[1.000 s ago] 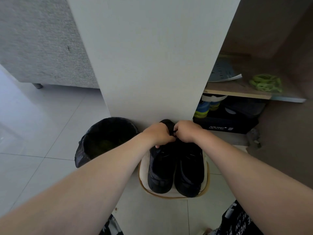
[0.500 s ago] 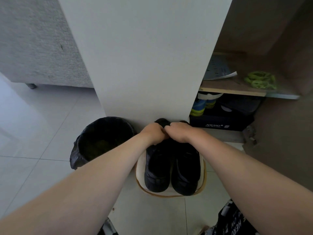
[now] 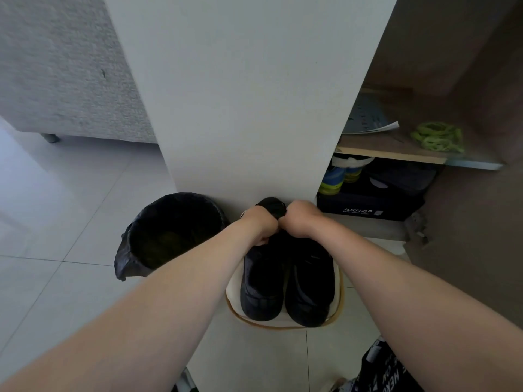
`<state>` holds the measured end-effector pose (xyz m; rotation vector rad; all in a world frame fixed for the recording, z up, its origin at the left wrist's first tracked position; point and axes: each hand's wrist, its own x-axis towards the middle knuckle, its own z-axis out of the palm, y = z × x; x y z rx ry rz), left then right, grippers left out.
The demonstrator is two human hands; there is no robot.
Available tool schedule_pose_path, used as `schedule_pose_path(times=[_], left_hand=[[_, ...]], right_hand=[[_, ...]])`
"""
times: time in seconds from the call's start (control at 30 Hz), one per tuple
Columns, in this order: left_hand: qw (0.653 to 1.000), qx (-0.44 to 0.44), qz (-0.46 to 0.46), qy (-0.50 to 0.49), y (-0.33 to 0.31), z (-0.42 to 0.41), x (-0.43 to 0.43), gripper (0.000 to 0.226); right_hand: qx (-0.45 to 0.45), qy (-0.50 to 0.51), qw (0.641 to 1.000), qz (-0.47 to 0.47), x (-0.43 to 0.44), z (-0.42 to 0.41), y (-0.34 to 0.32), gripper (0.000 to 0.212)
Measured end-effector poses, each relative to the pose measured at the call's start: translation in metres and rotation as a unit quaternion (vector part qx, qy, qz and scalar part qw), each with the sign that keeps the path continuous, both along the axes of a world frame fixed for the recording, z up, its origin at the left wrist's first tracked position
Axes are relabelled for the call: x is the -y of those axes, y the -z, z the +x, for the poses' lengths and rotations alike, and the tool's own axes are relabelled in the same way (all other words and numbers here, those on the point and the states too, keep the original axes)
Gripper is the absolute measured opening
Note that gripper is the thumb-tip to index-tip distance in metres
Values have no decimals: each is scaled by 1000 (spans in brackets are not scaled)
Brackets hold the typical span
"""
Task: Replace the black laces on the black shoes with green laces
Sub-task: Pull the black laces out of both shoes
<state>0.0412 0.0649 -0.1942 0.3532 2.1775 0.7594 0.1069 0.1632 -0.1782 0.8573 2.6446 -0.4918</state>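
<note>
- Our two bare arms reach forward and come together far out in the middle.
- Our left hand (image 3: pixel 259 223) is curled into a fist, knuckles up.
- Our right hand (image 3: pixel 301 217) is curled too, just beside the left one.
- Our hands almost touch, and our fingers are tucked under, so we cannot see them well.

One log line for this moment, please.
left hand, right hand: closed at left black shoe top | green laces: on shelf, untouched | phase: removing black laces
</note>
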Motion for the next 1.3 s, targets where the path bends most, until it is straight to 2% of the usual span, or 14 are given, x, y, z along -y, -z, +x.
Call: schedule_pose_path(times=[0.07,0.23,0.3,0.37,0.43,0.53,0.6,0.67,0.77,0.87,1.03,1.17,1.23,1.3], left_hand=[[1000,11,11,-4,0,-3,2,17],[997,60,40,2,-16,-6,10,4],[993,68,94,-14,-27,-14,13,23],[968,123,200,-88,-37,-22,14,42],[934,130,280,-178,-44,-32,18,45],[957,-3,229,-178,-38,-49,34,42],[982,-73,148,-89,-30,-56,46,29],[989,-119,66,53,-21,-56,55,27],[975,-148,22,167,-16,-45,56,24],[960,-171,28,222,-19,-33,49,42],[928,-270,-86,240,-19,-36,39,21],[911,-334,-36,240,-25,-42,42,16],[900,-364,7,241,-29,-44,42,13],[910,-351,75,208,-29,-44,41,16]], right_hand=[[-45,40,997,46,-7,2,-5,15],[-123,90,987,-42,-18,7,-15,29],[-186,99,974,-79,-13,0,-16,30],[-247,126,950,-142,-10,-9,-13,18],[-258,152,934,-195,-8,-15,-12,52],[-206,91,965,-133,-8,-14,-7,70],[-176,44,980,-77,-9,-12,-3,61],[-172,-4,985,-30,-8,-11,-2,40],[-118,-95,988,18,0,-10,0,25],[-87,-146,984,56,9,-11,5,26],[-124,-141,978,94,8,-13,12,23],[-140,-154,978,20,10,-12,15,25],[-158,-111,980,-48,11,-14,15,11],[-172,-48,978,-105,10,-15,13,8]])
